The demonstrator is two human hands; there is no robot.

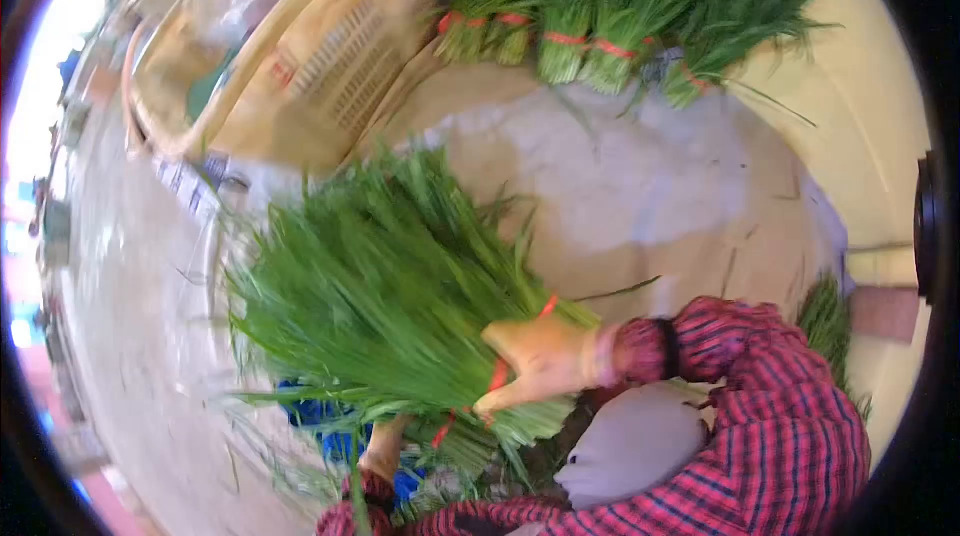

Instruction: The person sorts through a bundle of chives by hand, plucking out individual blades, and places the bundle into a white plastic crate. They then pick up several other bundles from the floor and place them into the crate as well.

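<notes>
Several bundles of garlic chives [380,276], long green leaves tied with red bands, lie together in front of me with leaves to the upper left and pale cut ends to the lower right. My right hand [540,361] is closed over their top near the bands, thumb and fingers spread around the stems. My left hand [385,444] comes up from below at the near side of the bundles and holds them there; the leaves hide most of its fingers. Motion blurs the leaf tips.
More banded chive bundles [610,41] lie at the far edge of the brown sheet-covered surface [640,176]. A printed beige sack [340,66] stands upper left. Loose leaves [825,326] lie at the right, blue material [320,421] shows under the bundles, and a pale floor [130,286] stretches left.
</notes>
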